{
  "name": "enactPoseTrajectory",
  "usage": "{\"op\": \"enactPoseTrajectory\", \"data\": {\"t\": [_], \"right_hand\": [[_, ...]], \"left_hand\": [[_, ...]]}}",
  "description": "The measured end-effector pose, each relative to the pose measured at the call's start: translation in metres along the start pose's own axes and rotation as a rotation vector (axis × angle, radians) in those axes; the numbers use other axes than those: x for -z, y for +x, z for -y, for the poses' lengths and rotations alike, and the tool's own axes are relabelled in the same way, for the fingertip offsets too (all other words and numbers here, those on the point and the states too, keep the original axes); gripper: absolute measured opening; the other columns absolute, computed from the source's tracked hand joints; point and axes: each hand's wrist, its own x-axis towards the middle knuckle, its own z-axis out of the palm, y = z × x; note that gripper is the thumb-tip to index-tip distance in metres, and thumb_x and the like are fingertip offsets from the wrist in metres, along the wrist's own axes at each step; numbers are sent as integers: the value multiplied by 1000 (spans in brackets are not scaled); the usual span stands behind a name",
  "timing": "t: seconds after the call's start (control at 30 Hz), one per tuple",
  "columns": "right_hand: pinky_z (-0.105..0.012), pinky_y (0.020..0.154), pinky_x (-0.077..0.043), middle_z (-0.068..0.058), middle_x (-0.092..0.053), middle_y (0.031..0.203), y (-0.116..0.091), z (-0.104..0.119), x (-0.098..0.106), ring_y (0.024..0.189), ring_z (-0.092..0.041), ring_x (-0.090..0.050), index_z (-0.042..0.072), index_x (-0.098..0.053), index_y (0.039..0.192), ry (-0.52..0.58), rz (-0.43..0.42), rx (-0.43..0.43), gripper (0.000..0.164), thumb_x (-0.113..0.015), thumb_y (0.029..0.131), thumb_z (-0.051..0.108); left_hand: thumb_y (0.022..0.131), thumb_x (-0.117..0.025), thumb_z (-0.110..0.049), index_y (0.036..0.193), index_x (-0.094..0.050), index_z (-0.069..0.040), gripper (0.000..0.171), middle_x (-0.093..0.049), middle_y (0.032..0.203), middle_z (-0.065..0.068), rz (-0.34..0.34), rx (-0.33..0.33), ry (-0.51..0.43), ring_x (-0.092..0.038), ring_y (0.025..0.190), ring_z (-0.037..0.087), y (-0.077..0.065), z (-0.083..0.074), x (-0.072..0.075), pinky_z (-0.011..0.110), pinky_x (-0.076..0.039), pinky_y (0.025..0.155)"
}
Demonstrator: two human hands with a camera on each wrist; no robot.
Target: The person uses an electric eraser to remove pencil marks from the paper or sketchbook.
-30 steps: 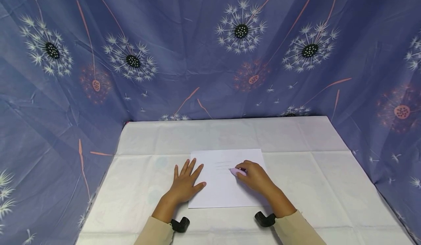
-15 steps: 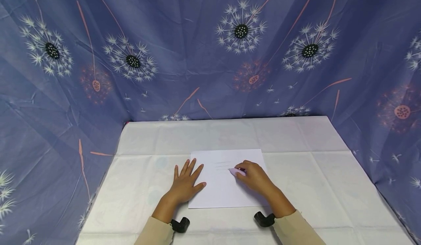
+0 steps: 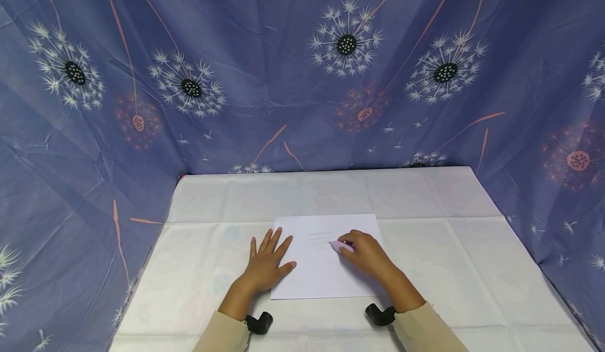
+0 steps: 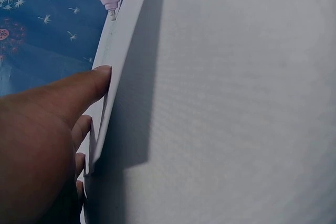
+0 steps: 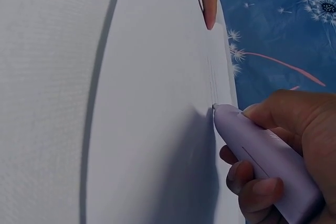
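Note:
A white sheet of paper (image 3: pixel 326 278) lies on the cloth-covered table, with several faint thin lines (image 3: pixel 319 238) near its upper middle. My left hand (image 3: pixel 266 269) rests spread over the sheet's left edge, fingers straight, thumb on the paper. In the left wrist view that thumb (image 4: pixel 97 82) lies along the lifted-looking paper edge. My right hand (image 3: pixel 366 255) grips a thick lavender pen-shaped tool (image 5: pixel 265 156) with a small metal tip. The tip meets the paper at the right end of the lines. Part of the tool's body is hidden in my palm.
A white cloth (image 3: pixel 454 268) with fold creases covers the table. Blue curtains (image 3: pixel 283 79) with dandelion prints stand behind it and on both sides. Black curved pieces (image 3: pixel 260 322) sit at both wrists, beside beige sleeves.
Barely anything differs. Both hands, the sheet and the lavender tool keep their places, with the tip at the same spot by the lines.

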Motion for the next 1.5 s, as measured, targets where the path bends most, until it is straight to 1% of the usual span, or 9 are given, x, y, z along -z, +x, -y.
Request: {"op": "enactPoseTrajectory", "data": {"t": [0.23, 0.5, 0.83, 1.03, 1.2, 1.3, 1.5], "right_hand": [[-26, 70, -47, 1, -71, 90, 1, 1, -2, 75, -8, -54, 8, -78, 103, -1, 5, -8, 16, -77, 88, 13], [-26, 69, -46, 3, -69, 89, 2, 2, -2, 74, -7, -52, 9, -78, 103, -3, 12, -30, 16, -77, 88, 14], [-26, 70, -46, 4, -69, 88, 3, 2, -4, 73, -7, -52, 10, -78, 103, -6, 17, -15, 15, -77, 89, 14], [-26, 69, -45, 3, -69, 88, 2, 2, -2, 73, -7, -52, 9, -78, 103, -16, 10, -22, 16, -76, 89, 14], [-26, 69, -45, 2, -69, 89, 2, 2, -2, 73, -8, -53, 8, -78, 103, 9, 14, -25, 16, -76, 88, 12], [-24, 69, -45, 4, -69, 88, 2, 3, -4, 73, -8, -53, 8, -78, 104, 26, 24, -28, 17, -76, 88, 13], [-24, 70, -45, 6, -69, 89, 3, 6, -7, 73, -6, -53, 10, -78, 105, 17, 29, -25, 18, -76, 89, 17]], "left_hand": [[100, -55, -51, 158, -37, -18, 69, -18, 170, 15, 4, 1, 2, -9, 158, 41, 0, 1, 0, 74, 0, 119], [100, -55, -51, 158, -37, -18, 69, -17, 170, 14, 7, 3, 1, -8, 158, 41, 1, 1, -1, 73, 1, 119], [100, -55, -51, 158, -37, -19, 69, -17, 170, 14, 9, 4, 6, -8, 158, 40, 1, 2, -2, 73, 0, 119], [100, -55, -52, 158, -37, -20, 69, -17, 170, 13, 9, 5, 10, -8, 159, 40, 0, 2, -1, 73, 0, 119], [100, -56, -51, 158, -37, -19, 69, -18, 170, 14, 7, 5, 1, -9, 158, 40, 0, 0, 0, 73, 1, 119], [100, -56, -51, 158, -38, -19, 69, -18, 170, 13, 5, 8, -2, -9, 158, 40, 0, 0, 0, 73, 0, 119], [100, -56, -51, 158, -37, -19, 69, -18, 170, 13, 6, 12, 1, -9, 158, 40, 0, 0, -1, 72, 1, 119]]}}
